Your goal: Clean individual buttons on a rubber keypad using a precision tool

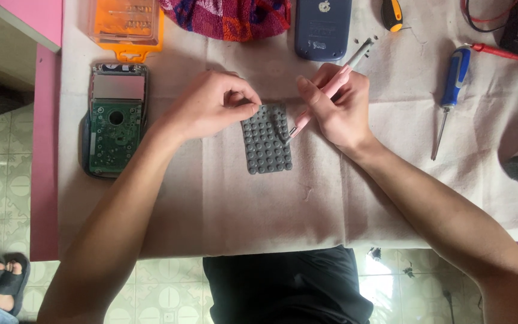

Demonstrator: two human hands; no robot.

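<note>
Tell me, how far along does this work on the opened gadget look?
Done: the device lies open with its green circuit board bare, and the grey keypad mat is out on the cloth. In hand: the left hand steadies the mat while the right hand works a pink brush across it. Left: the dark blue cover lies apart.

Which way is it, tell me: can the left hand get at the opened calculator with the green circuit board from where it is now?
Probably yes. The left hand pinches the grey rubber keypad, and the opened calculator lies just to its left on the white cloth, nothing between them. It would have to let go first.
</note>
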